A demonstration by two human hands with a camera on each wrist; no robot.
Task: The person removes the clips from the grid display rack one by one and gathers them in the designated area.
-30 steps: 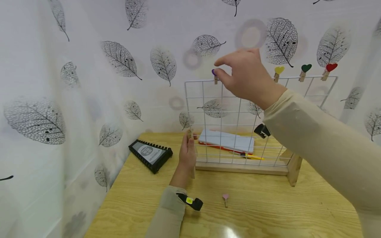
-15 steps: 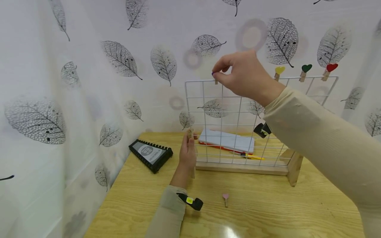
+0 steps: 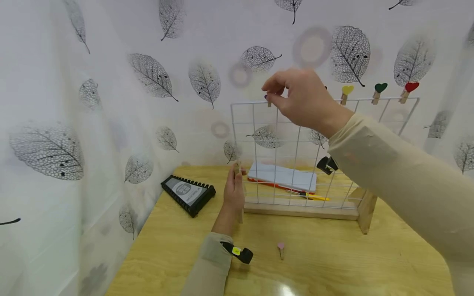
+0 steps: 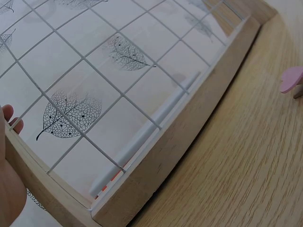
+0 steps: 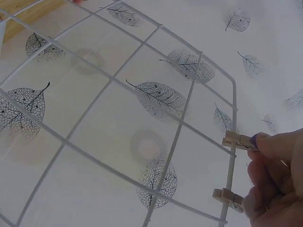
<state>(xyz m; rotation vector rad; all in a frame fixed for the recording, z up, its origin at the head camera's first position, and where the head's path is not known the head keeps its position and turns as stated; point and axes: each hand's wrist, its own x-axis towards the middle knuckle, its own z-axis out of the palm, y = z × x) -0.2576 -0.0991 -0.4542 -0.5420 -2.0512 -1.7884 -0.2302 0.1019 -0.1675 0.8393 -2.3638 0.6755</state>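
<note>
My right hand (image 3: 301, 96) pinches the purple heart-topped clothespin (image 5: 239, 140) between thumb and finger. This clothespin sits on the top wire of a white wire grid (image 3: 275, 142), near its left corner. A second wooden clothespin (image 5: 229, 198) is clipped to the same wire, its head hidden by my fingers in the right wrist view. My left hand (image 3: 234, 190) grips the grid's wooden side post (image 4: 35, 182) low on the left. Further right on the top wire stand yellow (image 3: 347, 92), green (image 3: 380, 90) and red (image 3: 410, 90) heart clothespins.
A pink heart clothespin (image 3: 281, 248) lies on the wooden table (image 3: 314, 263) in front of the grid. Behind the grid are a pale flat case (image 3: 283, 176) and a yellow-handled tool (image 3: 314, 197). A black ridged case (image 3: 188, 194) lies at left.
My right thumb and fingers have closed together on the purple clothespin, from being spread apart. My left hand still holds the post. The head view has tilted slightly up.
</note>
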